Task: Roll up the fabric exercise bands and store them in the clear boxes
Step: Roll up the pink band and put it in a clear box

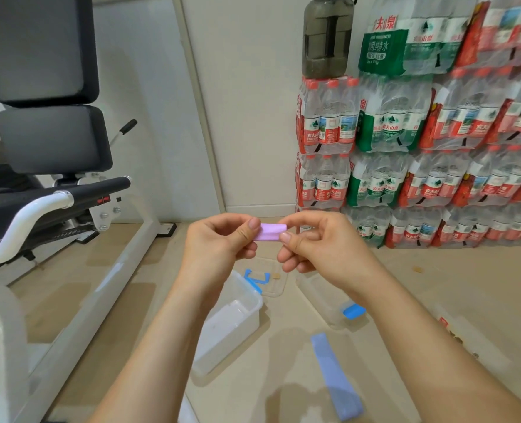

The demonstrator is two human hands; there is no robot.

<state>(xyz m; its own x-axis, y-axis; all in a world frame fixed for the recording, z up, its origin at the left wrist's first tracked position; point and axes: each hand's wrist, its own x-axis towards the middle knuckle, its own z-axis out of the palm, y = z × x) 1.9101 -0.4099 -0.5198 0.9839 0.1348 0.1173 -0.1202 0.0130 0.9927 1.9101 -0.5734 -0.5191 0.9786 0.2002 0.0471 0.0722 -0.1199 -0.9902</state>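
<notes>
A small purple fabric band, rolled into a short tube, is held up in mid-air between both hands. My left hand pinches its left end and my right hand pinches its right end. Below my left forearm, an open clear box with blue clips stands on the floor. Another clear box with a blue latch lies under my right wrist. A blue band lies flat and unrolled on the floor between my forearms.
A clear lid with blue clips lies on the floor beyond the boxes. A white-framed exercise machine stands at the left. Stacked packs of bottled water line the right wall, and a dark jug sits on top.
</notes>
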